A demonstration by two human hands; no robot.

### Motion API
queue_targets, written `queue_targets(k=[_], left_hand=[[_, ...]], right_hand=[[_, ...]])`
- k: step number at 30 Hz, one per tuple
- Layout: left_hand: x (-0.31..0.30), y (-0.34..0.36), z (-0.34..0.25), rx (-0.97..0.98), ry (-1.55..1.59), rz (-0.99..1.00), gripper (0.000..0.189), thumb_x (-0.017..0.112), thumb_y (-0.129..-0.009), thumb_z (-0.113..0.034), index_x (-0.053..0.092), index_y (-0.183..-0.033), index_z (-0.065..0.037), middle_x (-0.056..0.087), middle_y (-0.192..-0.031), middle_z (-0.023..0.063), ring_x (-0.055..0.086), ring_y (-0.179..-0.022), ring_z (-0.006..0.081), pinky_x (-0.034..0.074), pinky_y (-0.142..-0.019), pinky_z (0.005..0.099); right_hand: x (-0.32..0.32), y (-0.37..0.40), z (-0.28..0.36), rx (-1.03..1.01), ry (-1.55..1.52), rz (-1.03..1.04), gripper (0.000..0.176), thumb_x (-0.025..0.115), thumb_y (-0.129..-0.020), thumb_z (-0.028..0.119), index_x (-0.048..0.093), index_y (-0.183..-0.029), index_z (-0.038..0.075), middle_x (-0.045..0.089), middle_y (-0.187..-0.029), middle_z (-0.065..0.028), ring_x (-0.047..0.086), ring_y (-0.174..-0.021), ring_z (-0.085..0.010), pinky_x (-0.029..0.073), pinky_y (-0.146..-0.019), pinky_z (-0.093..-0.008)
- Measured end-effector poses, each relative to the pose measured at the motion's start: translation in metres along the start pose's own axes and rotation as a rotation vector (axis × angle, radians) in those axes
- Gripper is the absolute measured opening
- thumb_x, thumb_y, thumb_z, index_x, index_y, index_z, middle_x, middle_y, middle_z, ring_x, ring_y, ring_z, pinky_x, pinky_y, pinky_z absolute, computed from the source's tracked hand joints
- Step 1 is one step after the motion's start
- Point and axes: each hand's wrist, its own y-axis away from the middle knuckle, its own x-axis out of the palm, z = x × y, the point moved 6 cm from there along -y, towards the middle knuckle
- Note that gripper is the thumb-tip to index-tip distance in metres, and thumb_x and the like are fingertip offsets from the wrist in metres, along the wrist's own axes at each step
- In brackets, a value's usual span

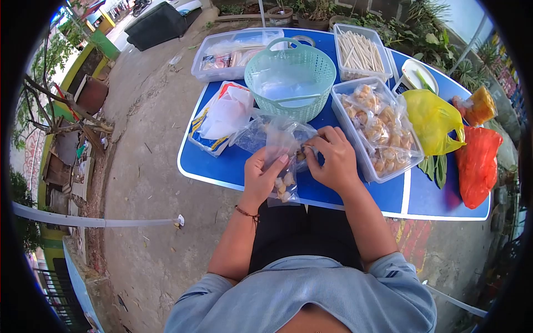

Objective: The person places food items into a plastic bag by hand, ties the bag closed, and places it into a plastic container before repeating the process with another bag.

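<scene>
My left hand [265,175] is closed on a clear plastic bag [284,191] with several pale brown pieces in its lower end. Just to the right, my right hand [335,157] pinches at another part of clear plastic, where small brown pieces show between the fingertips. More clear plastic [250,136] spreads out above both hands, and where one bag ends and another begins is hard to tell. Both hands are over the front part of the blue table [216,172]. A clear tub [383,176] of filled small bags [383,130] stands right beside my right hand.
Behind the hands stands a mint green basket [302,108] holding clear plastic. Plastic packs [225,114] lie at left, near a tub [208,72]. Farther right are a tub of sticks [360,50], a white lidded container [419,77], a yellow bag [430,122] and a red bag [476,166].
</scene>
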Motion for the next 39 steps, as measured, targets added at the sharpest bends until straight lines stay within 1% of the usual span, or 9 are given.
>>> queue_targets(k=[3, 6, 12, 15, 21, 27, 32, 35, 39], left_hand=[[-0.001, 0.000, 0.001, -0.003, -0.003, -0.006, 0.022, 0.066, -0.094, -0.007, 0.065, -0.113, 0.004, 0.069, -0.106, 0.0061, 0.064, -0.092, 0.0094, 0.054, -0.083, 0.0256], [0.000, 0.000, 0.001, -0.008, 0.003, -0.010, 0.022, 0.066, -0.094, -0.007, 0.065, -0.113, 0.004, 0.069, -0.106, 0.0063, 0.064, -0.092, 0.0097, 0.054, -0.083, 0.0257], [0.002, 0.000, 0.003, -0.034, 0.044, 0.018, 0.023, 0.065, -0.094, -0.006, 0.064, -0.114, 0.004, 0.069, -0.107, 0.0084, 0.066, -0.096, 0.0123, 0.055, -0.085, 0.0261], [0.004, -0.001, -0.001, -0.019, 0.053, 0.016, 0.024, 0.064, -0.094, -0.005, 0.062, -0.116, 0.005, 0.069, -0.108, 0.0099, 0.067, -0.097, 0.0131, 0.055, -0.085, 0.0264], [0.007, -0.002, 0.000, -0.034, 0.031, 0.051, 0.025, 0.065, -0.091, 0.001, 0.061, -0.116, 0.005, 0.070, -0.108, 0.0109, 0.067, -0.097, 0.0135, 0.055, -0.086, 0.0274], [0.009, -0.001, 0.005, -0.054, -0.103, 0.085, 0.026, 0.069, -0.088, 0.003, 0.062, -0.113, 0.004, 0.071, -0.104, 0.0099, 0.068, -0.095, 0.0124, 0.055, -0.084, 0.0263], [0.010, 0.000, 0.004, -0.009, -0.284, 0.098, 0.029, 0.072, -0.086, 0.002, 0.060, -0.112, 0.004, 0.070, -0.101, 0.0084, 0.067, -0.093, 0.0109, 0.055, -0.083, 0.0252], [0.010, 0.000, 0.001, -0.021, -0.241, 0.092, 0.028, 0.071, -0.084, 0.003, 0.063, -0.111, 0.003, 0.072, -0.102, 0.0092, 0.068, -0.097, 0.0136, 0.054, -0.085, 0.0270], [0.010, 0.001, 0.002, -0.046, -0.162, 0.093, 0.028, 0.071, -0.086, 0.002, 0.063, -0.113, 0.002, 0.071, -0.106, 0.0087, 0.068, -0.099, 0.0132, 0.053, -0.087, 0.0265]], right_hand=[[0.002, 0.001, -0.001, 0.029, 0.099, 0.045, 0.014, 0.075, -0.073, 0.016, 0.070, -0.079, 0.004, 0.057, -0.099, -0.0090, 0.054, -0.090, -0.0278, 0.048, -0.071, -0.0376], [0.001, 0.000, -0.001, 0.070, 0.179, 0.097, 0.023, 0.077, -0.071, 0.023, 0.070, -0.078, 0.003, 0.056, -0.106, -0.0083, 0.051, -0.097, -0.0284, 0.046, -0.078, -0.0388], [0.002, 0.000, 0.002, 0.065, 0.231, 0.156, 0.029, 0.079, -0.065, 0.026, 0.070, -0.079, 0.002, 0.054, -0.113, -0.0087, 0.049, -0.101, -0.0291, 0.043, -0.083, -0.0401], [0.002, 0.000, 0.001, 0.065, 0.197, 0.151, 0.026, 0.077, -0.065, 0.022, 0.070, -0.079, 0.002, 0.054, -0.117, -0.0095, 0.049, -0.101, -0.0296, 0.044, -0.084, -0.0401], [-0.016, -0.006, 0.004, 0.075, -0.058, -0.071, 0.022, 0.071, -0.066, 0.011, 0.068, -0.086, 0.002, 0.054, -0.121, -0.0153, 0.051, -0.086, -0.0294, 0.045, -0.078, -0.0391], [-0.030, -0.001, -0.005, 0.102, -0.271, -0.309, 0.025, 0.067, -0.068, 0.004, 0.067, -0.093, 0.000, 0.054, -0.120, -0.0176, 0.048, -0.078, -0.0208, 0.043, -0.070, -0.0316], [-0.030, -0.003, -0.003, 0.056, -0.324, -0.289, 0.025, 0.066, -0.070, 0.002, 0.069, -0.095, 0.000, 0.054, -0.119, -0.0166, 0.046, -0.076, -0.0184, 0.042, -0.068, -0.0306], [-0.026, -0.004, -0.001, 0.049, -0.312, -0.235, 0.027, 0.066, -0.071, 0.002, 0.071, -0.097, 0.001, 0.054, -0.118, -0.0159, 0.044, -0.075, -0.0179, 0.040, -0.067, -0.0300], [-0.024, -0.004, -0.001, 0.060, -0.341, -0.201, 0.029, 0.068, -0.071, 0.004, 0.073, -0.099, 0.003, 0.055, -0.118, -0.0150, 0.043, -0.076, -0.0175, 0.039, -0.067, -0.0298]])
